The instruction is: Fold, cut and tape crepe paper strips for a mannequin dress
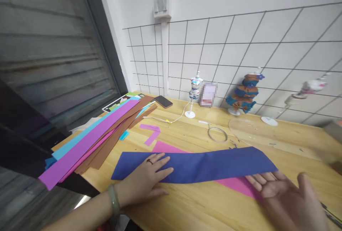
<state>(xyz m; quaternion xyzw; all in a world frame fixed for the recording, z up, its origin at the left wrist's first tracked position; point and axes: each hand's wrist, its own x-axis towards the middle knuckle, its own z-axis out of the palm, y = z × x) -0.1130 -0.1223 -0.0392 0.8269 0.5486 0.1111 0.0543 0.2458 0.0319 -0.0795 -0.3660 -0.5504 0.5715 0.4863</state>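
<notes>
a long blue strip (208, 167) lies across the wooden table (184, 206), over a pink sheet (236, 184) that shows above and below it. the left hand (153, 172) rests palm down on the strip's left part — fingers spread, pressing flat without gripping. the right hand (285, 195) is palm up at the strip's right end, loosely open, thumb apart; whether its fingertips slip under the edge, i cannot tell. coloured strips (96, 136) lie piled at the left — a purple one on top.
</notes>
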